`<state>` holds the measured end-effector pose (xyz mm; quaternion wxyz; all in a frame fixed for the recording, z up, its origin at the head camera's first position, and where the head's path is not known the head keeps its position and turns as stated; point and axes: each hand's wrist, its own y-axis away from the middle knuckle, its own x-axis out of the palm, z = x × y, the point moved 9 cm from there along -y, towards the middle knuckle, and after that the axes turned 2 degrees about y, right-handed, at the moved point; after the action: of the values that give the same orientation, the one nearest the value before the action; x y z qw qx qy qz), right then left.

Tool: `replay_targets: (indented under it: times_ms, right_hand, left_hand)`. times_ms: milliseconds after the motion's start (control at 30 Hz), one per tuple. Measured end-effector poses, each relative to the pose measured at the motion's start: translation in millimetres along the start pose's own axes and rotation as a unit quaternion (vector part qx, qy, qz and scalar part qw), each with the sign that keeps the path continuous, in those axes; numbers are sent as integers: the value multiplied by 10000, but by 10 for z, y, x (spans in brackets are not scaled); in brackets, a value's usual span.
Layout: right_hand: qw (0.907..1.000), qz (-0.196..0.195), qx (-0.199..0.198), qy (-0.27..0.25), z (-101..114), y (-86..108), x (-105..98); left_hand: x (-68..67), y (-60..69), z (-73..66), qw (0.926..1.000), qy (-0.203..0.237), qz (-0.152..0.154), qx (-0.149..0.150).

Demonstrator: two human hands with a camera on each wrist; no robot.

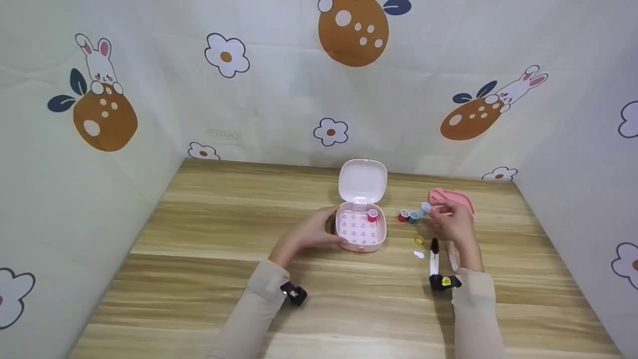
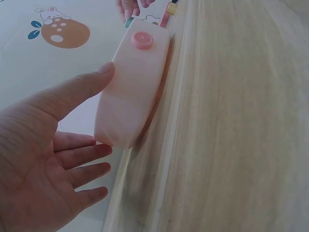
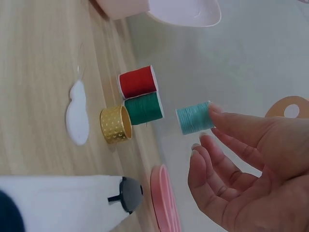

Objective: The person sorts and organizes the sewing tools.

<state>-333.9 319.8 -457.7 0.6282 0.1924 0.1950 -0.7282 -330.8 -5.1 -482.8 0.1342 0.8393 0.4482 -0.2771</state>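
My left hand holds the left side of a small pink sewing box, thumb at its front and fingers toward the back. The lid stands raised behind it. Inside are rows of small pegs, and a red thread spool sits at the back right. To the right of the box, my right hand pinches a light teal thread spool between thumb and fingers, above the table. A red thread spool and a dark green thread spool stand side by side just left of it.
Nearer me lie a gold thimble and a white needle threader. A white tool with a dark tip and a patterned strip lie below my right hand. A pink tray-like piece is behind that hand.
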Motion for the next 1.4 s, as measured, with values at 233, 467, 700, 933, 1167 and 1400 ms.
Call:
replay_targets:
  times_ms: [233, 467, 700, 933, 1167, 1400]
  right_hand:
    - [10000, 29, -6, 38, 57, 22, 27]
    - [9999, 72, -38, -62, 127, 26, 80]
    - [9998, 59, -101, -167, 202, 25, 164]
    - [9993, 73, -212, -308, 290, 31, 276]
    - [9995, 97, -269, -159, 355, 49, 376]
    - [9988, 120, -400, -255, 394, 63, 425]
  left_hand:
    - [11, 7, 7, 10000, 83, -15, 34]
    - [8, -2, -13, 9999, 123, 5, 111]
    - [2, 2, -17, 9997, 181, 3, 177]
    - [0, -3, -10, 9996, 235, 32, 118]
    - [-1, -1, 1, 9997, 180, 24, 151]
    - [16, -18, -26, 9990, 268, 28, 363]
